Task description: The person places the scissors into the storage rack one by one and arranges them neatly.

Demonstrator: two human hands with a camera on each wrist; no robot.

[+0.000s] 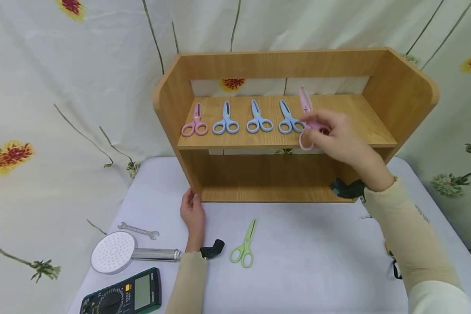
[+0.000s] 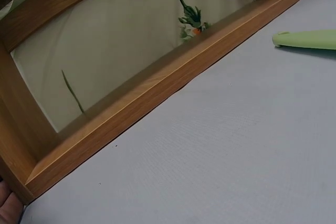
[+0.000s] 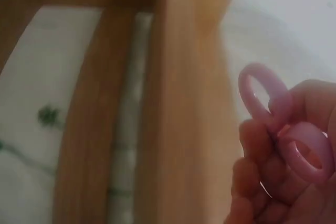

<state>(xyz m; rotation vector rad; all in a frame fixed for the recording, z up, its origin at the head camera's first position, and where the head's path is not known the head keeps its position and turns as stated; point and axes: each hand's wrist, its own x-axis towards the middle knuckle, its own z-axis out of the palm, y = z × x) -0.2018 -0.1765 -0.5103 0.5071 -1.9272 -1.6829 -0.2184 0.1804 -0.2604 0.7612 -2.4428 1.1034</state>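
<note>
My right hand [image 1: 337, 135] pinches pink scissors [image 1: 305, 101] by the handle, blades pointing up, in front of the right part of a wooden shelf unit's [image 1: 286, 140] upper board. In the right wrist view, the pink handle loops [image 3: 310, 153] show between thumb and fingers. To the left, three blue scissors [image 1: 256, 117] and smaller pink scissors [image 1: 196, 120] lie in a row on that board, blades toward the back. My left hand [image 1: 193, 216] touches the unit's lower left corner; only its fingertips [image 2: 9, 205] show in the left wrist view.
Green scissors [image 1: 245, 248] lie on the white table before the unit. At left are a wrench [image 1: 138, 230], a shower head [image 1: 114, 253] and a multimeter [image 1: 121, 294]. Small items lie partly hidden beside my right sleeve [image 1: 408, 235]. A floral cloth [image 1: 82, 109] hangs behind.
</note>
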